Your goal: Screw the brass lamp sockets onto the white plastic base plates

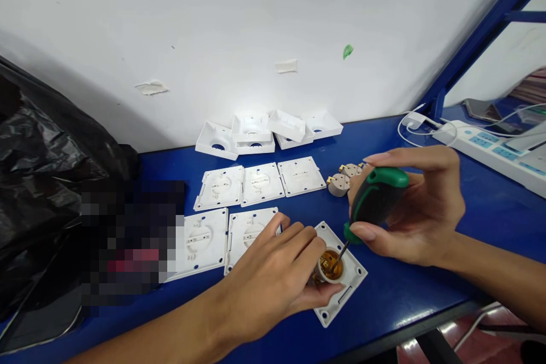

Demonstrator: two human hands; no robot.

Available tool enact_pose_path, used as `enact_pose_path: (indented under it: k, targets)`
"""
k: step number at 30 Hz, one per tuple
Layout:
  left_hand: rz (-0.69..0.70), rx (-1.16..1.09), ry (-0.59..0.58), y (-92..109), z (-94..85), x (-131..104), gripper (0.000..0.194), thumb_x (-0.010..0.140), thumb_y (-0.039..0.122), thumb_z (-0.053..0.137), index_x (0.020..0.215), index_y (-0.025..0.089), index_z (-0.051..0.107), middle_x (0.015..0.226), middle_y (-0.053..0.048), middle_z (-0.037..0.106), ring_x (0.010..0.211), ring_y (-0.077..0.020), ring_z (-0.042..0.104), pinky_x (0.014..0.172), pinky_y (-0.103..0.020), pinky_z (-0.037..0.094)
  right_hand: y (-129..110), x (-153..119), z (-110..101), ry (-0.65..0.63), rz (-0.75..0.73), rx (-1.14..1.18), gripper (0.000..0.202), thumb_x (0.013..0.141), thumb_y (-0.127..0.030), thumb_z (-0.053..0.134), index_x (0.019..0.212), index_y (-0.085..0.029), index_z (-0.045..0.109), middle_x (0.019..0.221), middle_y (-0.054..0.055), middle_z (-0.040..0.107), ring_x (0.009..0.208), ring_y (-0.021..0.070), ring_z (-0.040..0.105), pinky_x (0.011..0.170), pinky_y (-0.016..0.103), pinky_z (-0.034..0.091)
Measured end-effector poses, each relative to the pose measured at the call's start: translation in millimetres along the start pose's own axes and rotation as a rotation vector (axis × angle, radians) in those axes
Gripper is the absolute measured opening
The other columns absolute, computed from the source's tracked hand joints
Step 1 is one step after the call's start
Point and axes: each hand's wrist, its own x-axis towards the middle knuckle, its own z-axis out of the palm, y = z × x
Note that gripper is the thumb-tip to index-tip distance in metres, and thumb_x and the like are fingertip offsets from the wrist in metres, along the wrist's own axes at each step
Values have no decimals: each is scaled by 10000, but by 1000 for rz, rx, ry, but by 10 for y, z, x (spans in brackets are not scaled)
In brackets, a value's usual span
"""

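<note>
In my right hand (409, 210) is a screwdriver (375, 199) with a green and black handle, gripped between thumb and fingers. Its thin shaft slants down into a round lamp socket (330, 265) with a brass-coloured inside; the tip is hard to make out in there. My left hand (281, 267) is closed around the socket's side, thumb in front and fingers behind. Under the socket lies a square white plate (347, 270), turned cornerwise near the table's front edge. Part of the plate is hidden by my left hand.
Several more white plates (260, 182) lie in two rows. Behind them, white square covers (251, 128) are piled against the wall. Loose sockets (340, 185) sit beyond my right hand. A power strip (490, 148) with cables is at right, a black plastic bag (46, 170) at left.
</note>
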Motion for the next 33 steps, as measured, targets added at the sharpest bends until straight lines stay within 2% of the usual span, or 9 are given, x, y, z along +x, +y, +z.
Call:
enact_pose_path:
  k: [5,15,21,27,33]
  targets:
    - [-5,-4,-2,-3,5,10,232,1055,375,607,1077,145,586,904,-11,638,788,-211,566,808,-392,355,-12,0,-11,-11,-23,-38,791,689,59,768,1395,-218,544,1046,22,602,639,127,666,479,286,558]
    - [3,5,15,3,1,27,237,1055,374,605,1082,140,581,915,-22,652,781,-212,568,792,-392,361,-24,11,-24,-10,-34,-52,794,671,58,784,1383,-207,553,996,9,595,607,123,664,455,269,555]
    - [-7,8,11,19,-13,30,230,1056,367,605,1084,140,583,910,-25,649,788,-216,576,795,-395,367,-26,11,-22,30,-37,-47,707,740,-38,820,1376,-234,581,1012,37,631,584,135,648,423,293,539]
    - [-11,9,2,15,-22,20,232,1046,373,628,1102,153,579,919,-21,661,790,-212,601,792,-391,387,-32,28,0,59,-44,-43,650,778,-97,834,1364,-235,590,823,-16,607,572,144,642,431,285,530]
    - [-18,7,-4,23,-18,30,210,1057,366,606,1082,160,574,928,-26,673,795,-213,610,804,-395,394,-21,21,9,11,-30,16,723,751,-20,803,1394,-244,561,937,3,617,588,134,658,436,285,556]
